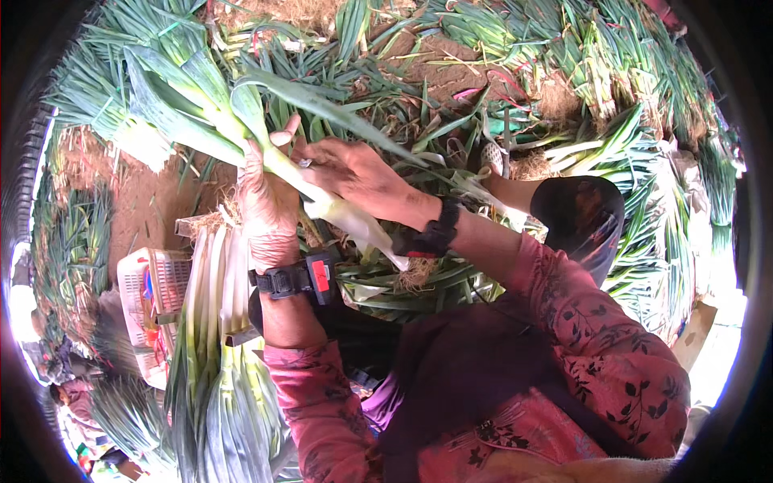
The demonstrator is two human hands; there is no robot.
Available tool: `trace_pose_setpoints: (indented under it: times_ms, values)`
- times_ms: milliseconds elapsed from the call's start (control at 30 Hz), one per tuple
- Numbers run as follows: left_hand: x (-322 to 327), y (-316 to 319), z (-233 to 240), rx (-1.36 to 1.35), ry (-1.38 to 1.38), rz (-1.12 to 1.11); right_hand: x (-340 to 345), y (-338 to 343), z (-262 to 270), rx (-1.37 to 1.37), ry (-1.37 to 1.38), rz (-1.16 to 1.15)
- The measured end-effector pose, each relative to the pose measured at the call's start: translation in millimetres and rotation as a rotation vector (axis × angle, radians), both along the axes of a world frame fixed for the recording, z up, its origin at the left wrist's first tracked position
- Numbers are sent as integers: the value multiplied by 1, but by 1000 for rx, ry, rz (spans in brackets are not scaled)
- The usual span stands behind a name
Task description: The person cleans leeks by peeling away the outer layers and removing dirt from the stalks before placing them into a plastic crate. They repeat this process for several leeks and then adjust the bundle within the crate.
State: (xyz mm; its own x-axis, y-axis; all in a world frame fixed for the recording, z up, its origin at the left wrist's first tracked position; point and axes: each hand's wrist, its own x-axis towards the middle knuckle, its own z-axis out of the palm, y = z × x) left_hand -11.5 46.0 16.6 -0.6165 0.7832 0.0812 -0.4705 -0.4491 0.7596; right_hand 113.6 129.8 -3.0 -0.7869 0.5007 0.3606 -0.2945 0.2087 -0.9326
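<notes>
A leek slants across in front of me, its green leaves at upper left and its root tuft at lower right. My left hand is closed around the stalk below the leaves, thumb along it. Against the stalk's other side, my right hand has its fingers curled; whether they grip it is hidden. A small pale bit shows at those fingertips. Loose, pale outer skin hangs partly away from the white shank. One long leaf bends over my right hand.
Several leeks lie across a metal-ended rack at my left, beside a white plastic basket. Loose leaves lie below my hands. Leek bundles line the right side. Another person is at lower left.
</notes>
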Motion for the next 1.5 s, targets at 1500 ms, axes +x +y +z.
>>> trace_pose_setpoints:
  times_ms: [1500]
  values:
    - [35, -37, 0, 39, -73, -19, -2, -27, -21, 288, -22, 283]
